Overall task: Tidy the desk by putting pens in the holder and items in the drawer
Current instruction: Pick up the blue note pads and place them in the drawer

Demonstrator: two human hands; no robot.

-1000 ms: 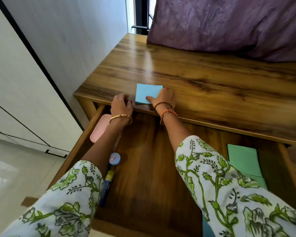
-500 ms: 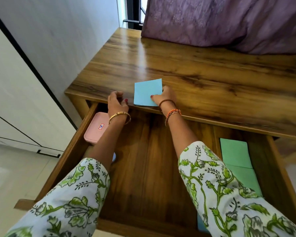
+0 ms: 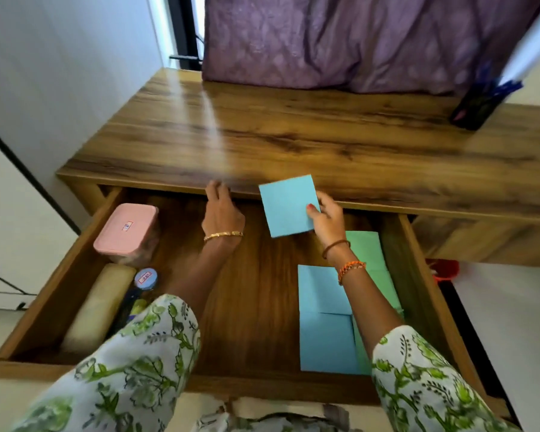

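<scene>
A wooden desk [image 3: 325,135] is seen from above, with its wide drawer [image 3: 247,291] pulled out toward the viewer. A thin, flat, square blue pad [image 3: 289,205] is pinched at its right edge by the right hand [image 3: 326,221], thumb on top, and is held tilted just over the back of the drawer, partly overlapping the desk's front edge; it is probably being carried to the stacks below. The left hand [image 3: 222,210] is laid at the desk's front lip, fingers extended and gripping nothing, perhaps for steadying.

In the drawer's right side, flat blue pads [image 3: 323,319] and green pads [image 3: 373,260] are laid edge to edge, apparently sorted by colour. On the left, a rounded pink plastic box [image 3: 127,232] with a small label, a long cream case [image 3: 99,307] and a blue-capped tube [image 3: 145,280] are packed along the wall.

A dark holder [image 3: 477,109] with blue pens is blurred at the desk's far right. Purple cloth [image 3: 356,42] is draped behind. The wood is glossy and strongly grained.
</scene>
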